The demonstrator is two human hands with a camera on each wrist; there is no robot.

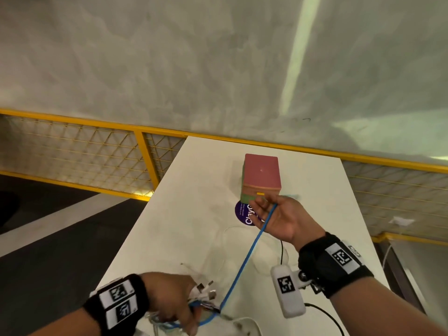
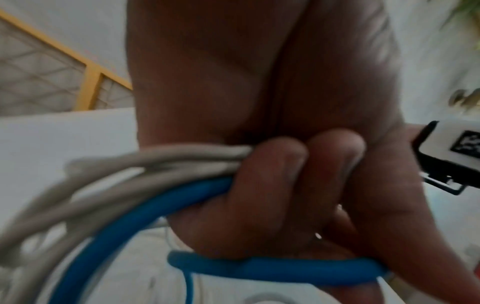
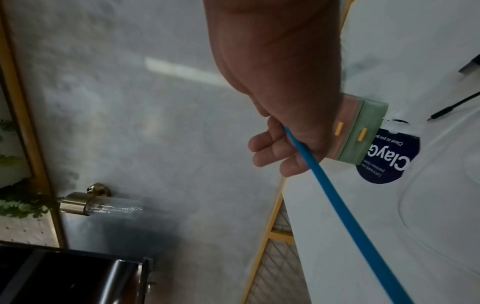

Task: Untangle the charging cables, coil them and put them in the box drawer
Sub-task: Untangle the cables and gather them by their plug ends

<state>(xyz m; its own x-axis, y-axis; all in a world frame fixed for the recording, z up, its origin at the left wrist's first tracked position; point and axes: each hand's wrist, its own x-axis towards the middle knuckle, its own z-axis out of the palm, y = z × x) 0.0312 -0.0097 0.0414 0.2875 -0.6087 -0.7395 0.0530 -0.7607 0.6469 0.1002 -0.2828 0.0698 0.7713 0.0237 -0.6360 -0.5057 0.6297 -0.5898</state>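
Both hands work: left hand (image 1: 169, 297) clutches bundled cables (image 2: 145, 164), raised right hand (image 1: 278, 219) pinches blue cable (image 1: 244, 260).

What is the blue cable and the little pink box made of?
The blue cable looks like rubbery plastic: smooth, matte, and it bends into loops in the left hand. The pink box seems to be hard plastic, with flat matte sides and small yellow drawer tabs.

The right hand (image 1: 278, 218) hides the box drawer's (image 1: 260, 187) lower front.
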